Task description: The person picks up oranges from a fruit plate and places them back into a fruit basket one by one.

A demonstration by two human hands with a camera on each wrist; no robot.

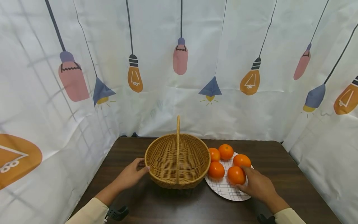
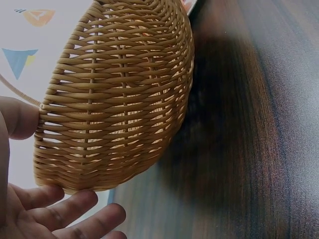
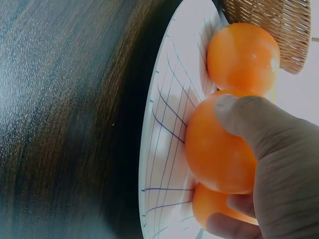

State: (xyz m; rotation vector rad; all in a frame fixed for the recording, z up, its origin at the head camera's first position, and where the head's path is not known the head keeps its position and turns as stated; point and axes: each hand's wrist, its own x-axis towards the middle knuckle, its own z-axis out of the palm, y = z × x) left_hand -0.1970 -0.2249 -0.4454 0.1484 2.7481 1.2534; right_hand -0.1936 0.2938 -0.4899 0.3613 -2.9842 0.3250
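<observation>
A wicker basket (image 1: 193, 157) with a tall arched handle stands on the table. My left hand (image 1: 130, 175) holds its left rim, thumb at the rim and fingers against the outer side, as the left wrist view also shows. To the basket's right, a round white plate (image 1: 225, 191) with a dark line grid bears several oranges. My right hand (image 1: 259, 185) grips the front-right orange (image 1: 236, 175), its thumb (image 3: 244, 117) across one side and its fingers round the other. That orange sits close against its neighbours, among them a second orange (image 3: 241, 59).
The table (image 1: 151, 208) is dark wood-grained. Behind it and on both sides hangs a white curtain (image 1: 156, 112) printed with lamps and bulbs. A left orange (image 1: 216, 170) lies right beside the basket's wall, and another orange (image 1: 226, 151) is at the plate's back edge.
</observation>
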